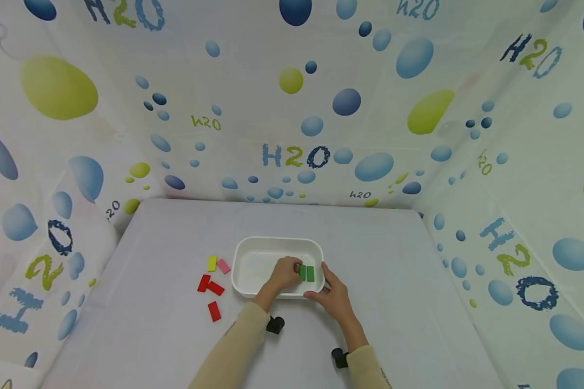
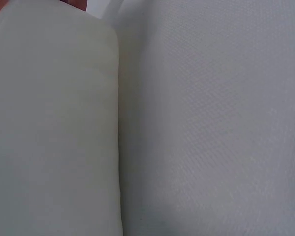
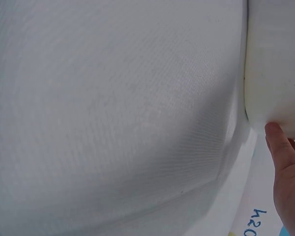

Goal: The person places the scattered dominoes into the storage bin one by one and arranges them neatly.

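Observation:
A white rectangular tray (image 1: 258, 292) sits on the table, with a green block (image 1: 310, 274) lying flat near its right end. My left hand (image 1: 286, 273) reaches over the tray's front rim and pinches another green block (image 1: 302, 272), close beside the first. The fingers partly cover that block. My right hand (image 1: 334, 296) holds the tray's front right corner, thumb at the front wall and fingers along the right end. In the right wrist view, a fingertip (image 3: 273, 129) touches the tray's outer wall (image 3: 273, 73). The left wrist view catches only bits of fingers at its top edge.
Left of the tray lie a yellow block (image 1: 212, 263), a pink block (image 1: 223, 266) and three red blocks, one of them (image 1: 214, 311) nearer the front. A white cloth covers the table (image 1: 394, 259). Patterned curtains (image 1: 253, 108) hang behind and at both sides.

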A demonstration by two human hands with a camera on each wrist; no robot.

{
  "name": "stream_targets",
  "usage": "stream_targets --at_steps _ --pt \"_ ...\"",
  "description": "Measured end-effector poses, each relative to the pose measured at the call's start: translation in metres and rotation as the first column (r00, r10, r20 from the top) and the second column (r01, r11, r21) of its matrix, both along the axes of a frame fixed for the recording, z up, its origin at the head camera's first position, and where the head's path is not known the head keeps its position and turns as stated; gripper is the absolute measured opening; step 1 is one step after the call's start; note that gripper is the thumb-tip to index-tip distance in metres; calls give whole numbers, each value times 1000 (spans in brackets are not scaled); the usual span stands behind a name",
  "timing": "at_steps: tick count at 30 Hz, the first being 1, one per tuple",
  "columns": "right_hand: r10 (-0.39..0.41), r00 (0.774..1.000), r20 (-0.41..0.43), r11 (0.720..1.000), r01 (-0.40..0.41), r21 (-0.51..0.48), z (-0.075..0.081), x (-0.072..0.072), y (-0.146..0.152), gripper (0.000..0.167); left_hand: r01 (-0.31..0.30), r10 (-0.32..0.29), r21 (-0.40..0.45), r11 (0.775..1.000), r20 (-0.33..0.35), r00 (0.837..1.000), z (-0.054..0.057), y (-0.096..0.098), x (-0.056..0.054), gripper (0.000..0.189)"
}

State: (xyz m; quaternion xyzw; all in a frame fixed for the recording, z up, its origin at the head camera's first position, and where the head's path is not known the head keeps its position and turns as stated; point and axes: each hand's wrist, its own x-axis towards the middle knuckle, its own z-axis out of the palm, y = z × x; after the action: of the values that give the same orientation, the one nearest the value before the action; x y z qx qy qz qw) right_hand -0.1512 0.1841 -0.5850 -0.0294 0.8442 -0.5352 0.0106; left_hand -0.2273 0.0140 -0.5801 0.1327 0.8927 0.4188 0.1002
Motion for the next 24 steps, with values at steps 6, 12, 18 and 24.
stream_targets --at_steps 6,12,18,24 --pt "4 1000 -4 1000 -4 1 1 0 0 99 2 -2 1 1000 5 1000 0 0 1 48" --pt "5 1000 -10 1000 -5 3 1 1 0 100 7 -7 7 1000 13 1000 -2 1 -1 51" --pt "3 1000 -1 1000 -3 2 1 1 0 100 15 -15 1 1000 5 1000 -4 1 -2 54" --pt "-1 1000 6 1000 1 5 1 1 0 99 15 -13 26 1000 -105 994 -4 -1 -2 52"
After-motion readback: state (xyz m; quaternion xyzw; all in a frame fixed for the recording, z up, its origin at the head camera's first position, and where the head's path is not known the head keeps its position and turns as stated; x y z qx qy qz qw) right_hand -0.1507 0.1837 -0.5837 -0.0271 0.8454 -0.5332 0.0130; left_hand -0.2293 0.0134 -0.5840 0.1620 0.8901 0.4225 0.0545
